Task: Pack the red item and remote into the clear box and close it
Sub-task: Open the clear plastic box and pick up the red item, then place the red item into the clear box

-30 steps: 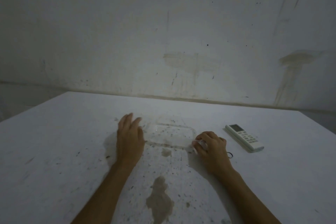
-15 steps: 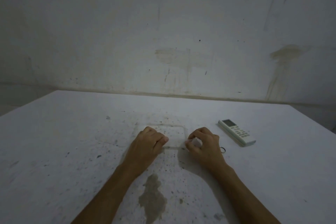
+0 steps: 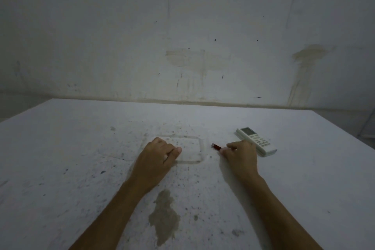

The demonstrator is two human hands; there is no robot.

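A low clear box (image 3: 201, 149) lies flat on the white table (image 3: 60, 168), and only its faint rectangular outline shows. My left hand (image 3: 160, 156) is curled over the box's front left edge, thumb on the rim. Just right of the box, my right hand (image 3: 239, 155) pinches one end of a small red item (image 3: 216, 146), a short stick pointing toward the box and low over the table. The white remote (image 3: 256, 141), with a small screen and several buttons, lies right behind my right hand. I cannot tell whether the box has a lid on it.
A brown stain (image 3: 164, 215) marks the table between my forearms. The tabletop is speckled with dirt. A stained wall (image 3: 186, 46) rises behind the table's far edge. The table's right edge runs just beyond the remote.
My right hand has left the box's front right corner and moved right, and the red item now shows in its fingers. My left hand stays on the box's front edge.
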